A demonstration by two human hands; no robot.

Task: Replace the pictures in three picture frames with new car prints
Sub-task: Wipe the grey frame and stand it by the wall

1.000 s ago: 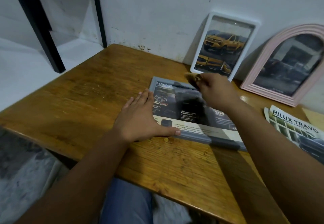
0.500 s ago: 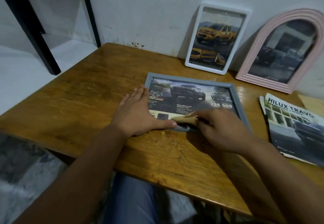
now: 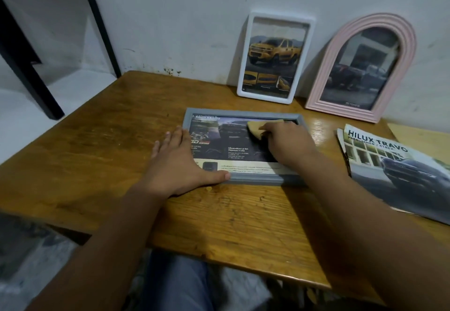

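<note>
1. The wooden counter (image 3: 102, 154) stood against a white wall.
2. A grey picture frame (image 3: 255, 178) lay flat on it, holding a car print.
3. A white frame (image 3: 244, 67) and an arched pink frame (image 3: 323, 96) stood on its far edge, leaning on the wall.
4. A Hilux Travo brochure (image 3: 389, 164) lay at its right side.

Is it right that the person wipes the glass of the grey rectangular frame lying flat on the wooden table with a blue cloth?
Not quite: the head view shows a tan cloth, not blue, held in the right hand on the grey rectangular frame, which lies flat on the wooden table.
</note>
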